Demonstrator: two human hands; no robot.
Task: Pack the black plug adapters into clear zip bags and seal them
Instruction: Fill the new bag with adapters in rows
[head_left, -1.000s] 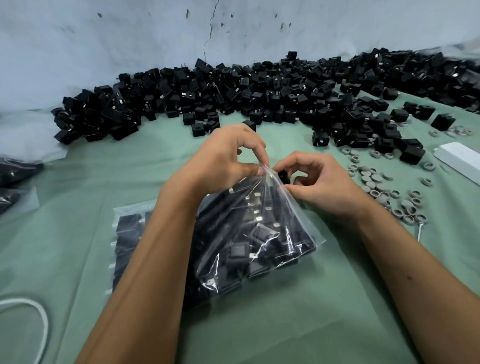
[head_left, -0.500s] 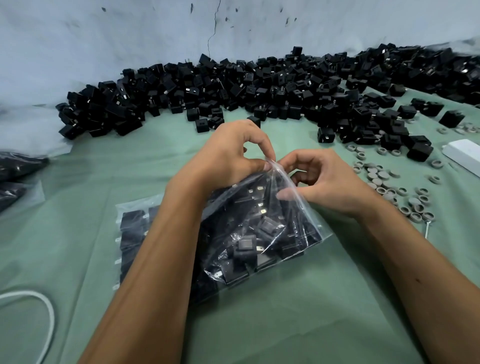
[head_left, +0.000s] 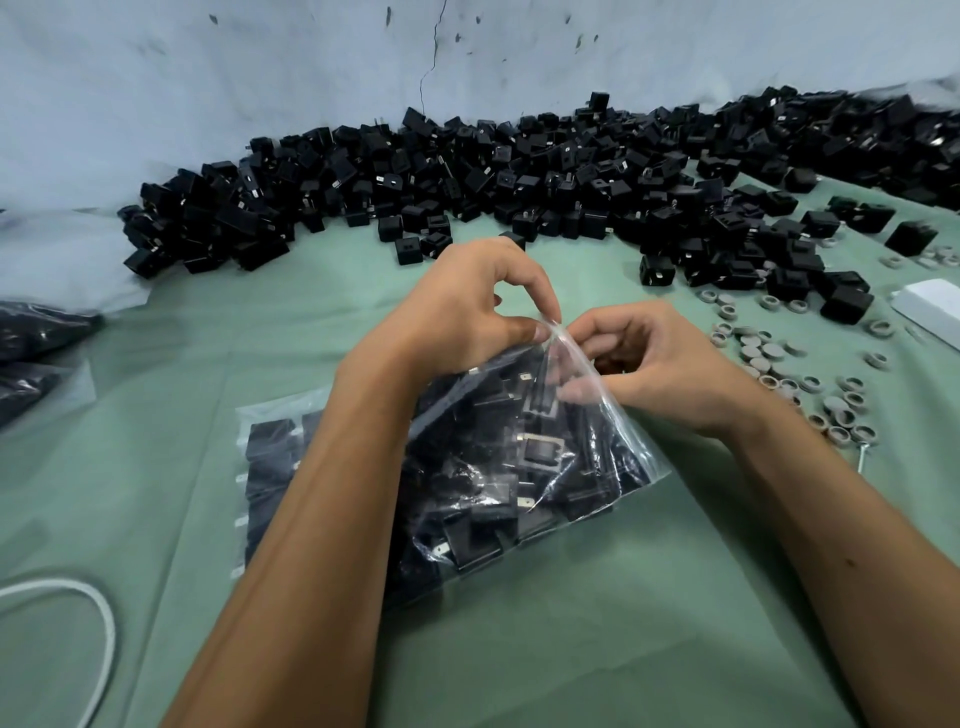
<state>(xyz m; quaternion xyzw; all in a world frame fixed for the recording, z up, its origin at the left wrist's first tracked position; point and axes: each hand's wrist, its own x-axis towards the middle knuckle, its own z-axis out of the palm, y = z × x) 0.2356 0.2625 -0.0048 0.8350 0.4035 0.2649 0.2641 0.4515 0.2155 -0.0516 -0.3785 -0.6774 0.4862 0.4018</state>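
Since a second ago your right hand (head_left: 670, 364) has slid along the mouth of the zip bag (head_left: 524, 467), so its thumb now shows through the clear plastic lower on the bag's right edge, while your left hand (head_left: 467, 317) stays pinched at the peak. Your left thumb and forefinger are closed on the top corner of the bag, and your right fingers are curled shut on the plastic just beside them, the two hands nearly touching. Below your fingers the bag hangs to the green cloth (head_left: 571, 649), full of black plug adapters, its bottom resting on the cloth. To the bag's left, partly under your left forearm, a second filled bag (head_left: 270, 467) lies flat. Beyond the bag, a long heap of loose adapters (head_left: 467, 182) runs along the pale wall. Right of the bag, small grey rings (head_left: 810, 374) lie scattered, and a white box (head_left: 930, 306) sits past them. A white cable (head_left: 98, 613) curves at the near left of the bag.
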